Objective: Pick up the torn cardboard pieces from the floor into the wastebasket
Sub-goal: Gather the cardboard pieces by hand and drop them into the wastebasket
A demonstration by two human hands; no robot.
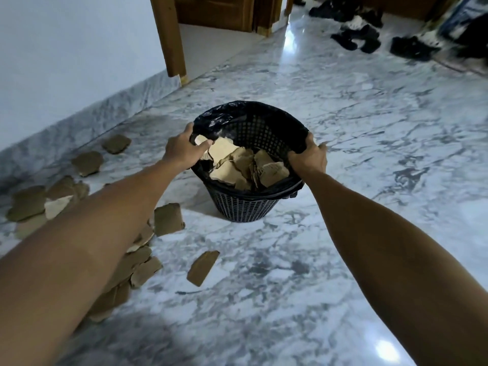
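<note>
A black mesh wastebasket [243,204] with a black plastic liner stands tilted toward me on the marble floor. Several torn brown cardboard pieces [237,165] lie inside it. My left hand [182,150] grips the left side of its rim. My right hand [309,158] grips the right side of the rim. More torn cardboard pieces lie on the floor to the left: one [203,268] near the middle, one [167,219] beside my left forearm, and several along the wall [87,162]. My left arm hides part of that pile.
A white wall with a marble skirting runs along the left. A wooden door frame [171,35] stands at the back. Dark shoes [356,35] are scattered at the far right. Bare marble floor [343,128] surrounds the basket on the right and front.
</note>
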